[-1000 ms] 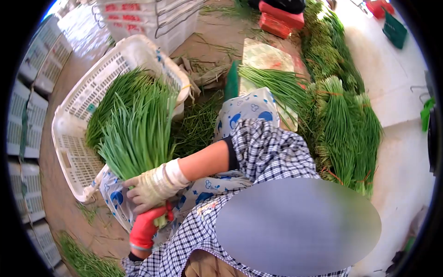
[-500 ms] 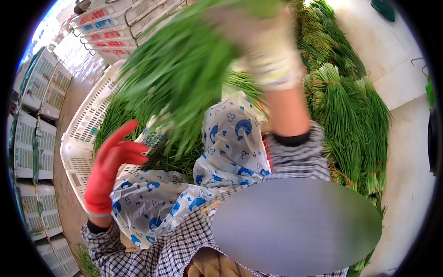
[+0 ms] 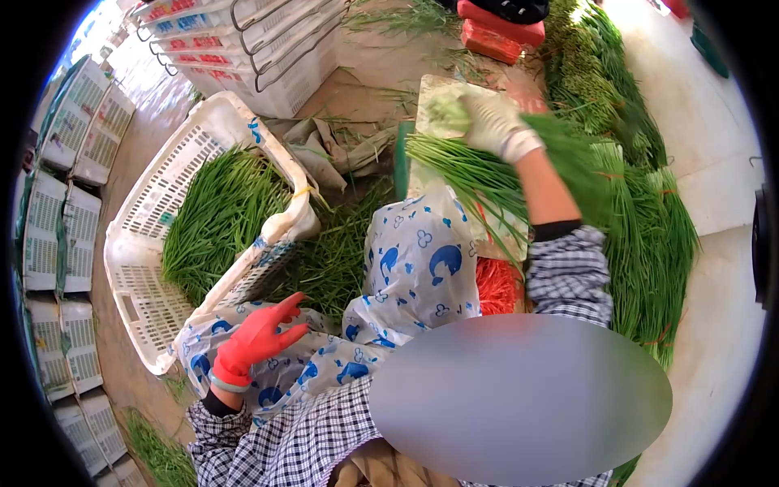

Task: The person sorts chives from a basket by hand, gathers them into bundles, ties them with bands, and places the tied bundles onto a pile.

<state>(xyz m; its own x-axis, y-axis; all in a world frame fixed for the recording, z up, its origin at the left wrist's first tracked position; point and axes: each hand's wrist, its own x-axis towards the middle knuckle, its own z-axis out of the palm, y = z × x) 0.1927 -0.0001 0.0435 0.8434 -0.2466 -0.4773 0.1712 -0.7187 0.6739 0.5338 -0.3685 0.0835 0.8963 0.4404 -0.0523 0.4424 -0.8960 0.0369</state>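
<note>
The right hand (image 3: pixel 491 126), in a pale glove, is closed around the bunch (image 3: pixel 448 115) near its whitish stem ends, the long green leaves trailing right in a blur. It is over the pale board (image 3: pixel 430 96), where loose green stalks (image 3: pixel 466 166) lie. The left hand (image 3: pixel 247 349), in a red glove, has its fingers parted and half open – nothing in its grasp – over the plastic cover (image 3: pixel 324 357) on the lap, printed with blue whales. More greens (image 3: pixel 223 219) lie in the white basket (image 3: pixel 146 235). Tied bundles (image 3: pixel 641 243) with orange-red bands lie on the right; red string (image 3: pixel 497 286) shows below the board. The stacked crates (image 3: pixel 243 61) carry red and blue lettering – too small and slanted to read.
</note>
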